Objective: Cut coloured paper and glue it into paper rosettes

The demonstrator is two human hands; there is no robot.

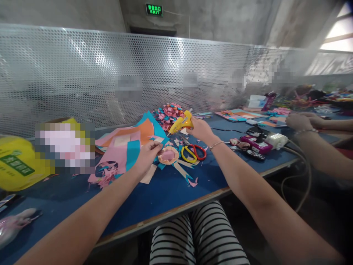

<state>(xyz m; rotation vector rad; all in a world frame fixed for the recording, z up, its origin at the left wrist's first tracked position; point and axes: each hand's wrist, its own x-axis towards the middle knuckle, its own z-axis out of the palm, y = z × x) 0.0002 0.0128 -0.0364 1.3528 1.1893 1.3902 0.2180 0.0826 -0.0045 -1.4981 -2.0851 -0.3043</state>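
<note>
**A:** What is each hand doing?

**B:** The right hand [200, 129] has its fingers [193, 126] wrapped closed around the handle of a yellow glue gun [180, 124]. The nozzle slants down and away from them, toward the other hand. The left hand [149, 152] pinches the rim of a round paper disc [168, 155] with a pink middle, thumb and fingertips shut on its edge.

**A:** Where does the disc lie?

**B:** Flat on the blue table [154, 198], right at the left fingertips and just under the gun's tip. Red and yellow scissors [193, 152] lie just beyond it, below the right wrist. Coloured paper sheets [129, 141] spread out behind the left hand.

**A:** So which step is this?

**B:** Gluing, I would say: the disc is held steady and the nozzle is lined up over it. I cannot tell whether the tip touches the paper.

**A:** What does the next move call for?

**B:** In my view, a light squeeze on the trigger, and the left fingertips kept clear of the hot glue.

**A:** Anyone else nearby?

**B:** A co-worker's hands [299, 120] rest on the table well off to the right, past a white power strip [275, 140].
</note>
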